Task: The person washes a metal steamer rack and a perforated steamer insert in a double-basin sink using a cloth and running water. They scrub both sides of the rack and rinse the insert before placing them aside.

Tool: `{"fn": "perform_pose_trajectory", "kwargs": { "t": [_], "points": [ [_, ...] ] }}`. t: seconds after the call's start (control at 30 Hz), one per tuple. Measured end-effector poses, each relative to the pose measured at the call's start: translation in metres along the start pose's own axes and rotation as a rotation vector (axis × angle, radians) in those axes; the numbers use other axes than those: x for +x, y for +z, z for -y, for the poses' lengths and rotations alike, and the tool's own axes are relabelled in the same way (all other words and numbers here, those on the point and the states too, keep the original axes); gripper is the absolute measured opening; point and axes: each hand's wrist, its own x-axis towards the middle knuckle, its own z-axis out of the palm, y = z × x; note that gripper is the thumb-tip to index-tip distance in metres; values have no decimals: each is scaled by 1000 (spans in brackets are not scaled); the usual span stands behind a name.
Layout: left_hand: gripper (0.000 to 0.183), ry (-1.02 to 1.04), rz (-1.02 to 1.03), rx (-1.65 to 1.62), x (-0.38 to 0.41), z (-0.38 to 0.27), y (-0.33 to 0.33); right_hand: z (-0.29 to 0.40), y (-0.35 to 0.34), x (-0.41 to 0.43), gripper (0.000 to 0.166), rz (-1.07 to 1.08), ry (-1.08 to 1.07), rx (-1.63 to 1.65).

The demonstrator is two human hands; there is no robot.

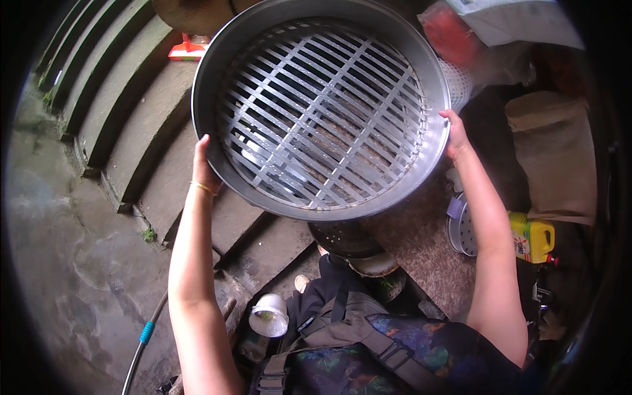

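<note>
A large round metal steamer tier [321, 210] with a slatted bottom is held up in front of me, tilted, with drops of water on its slats. My left hand [203, 163] grips its rim at the lower left, thumb on top. On the right side my right hand [455, 136] holds the same rim, its thumb over the edge. Through the slats a shiny metal thing and a brownish surface show in part. Beneath the near rim sits a dark perforated metal pan [345, 239].
Curved concrete steps [153, 89] rise at the left, with a red and white brush head [187, 51] on them. A white plastic tub [269, 316] stands near my feet. At the right are a perforated round tray [461, 227] and a yellow detergent jug [533, 238].
</note>
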Motion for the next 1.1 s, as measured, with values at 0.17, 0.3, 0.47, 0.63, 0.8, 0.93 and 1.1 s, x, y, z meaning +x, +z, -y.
{"fn": "perform_pose_trajectory", "kwargs": {
  "t": [0.17,0.3,0.47,0.63,0.8,0.93,1.1],
  "points": [
    [83,66,25,-12,3,3,-6,0,14,-12,33,-30,-19,-99],
    [86,119,7,35,12,9,-12,-5,-8,3,52,-67,-94,-220],
    [96,-85,-135,206,1,2,1,-9,-38,16,55,-67,-18,-157],
    [106,-297,-263,540,-13,-9,-15,-9,5,-3,61,-89,-16,-158],
    [93,-200,-439,651,-52,-7,-12,-6,45,-78,90,-298,-125,-250],
    [76,-80,-484,775,-87,7,-32,-11,-12,-110,81,-489,-227,-104],
    [50,93,-201,1449,-152,76,-129,-120,-143,-224,18,-533,-320,-308]
  ]
}}
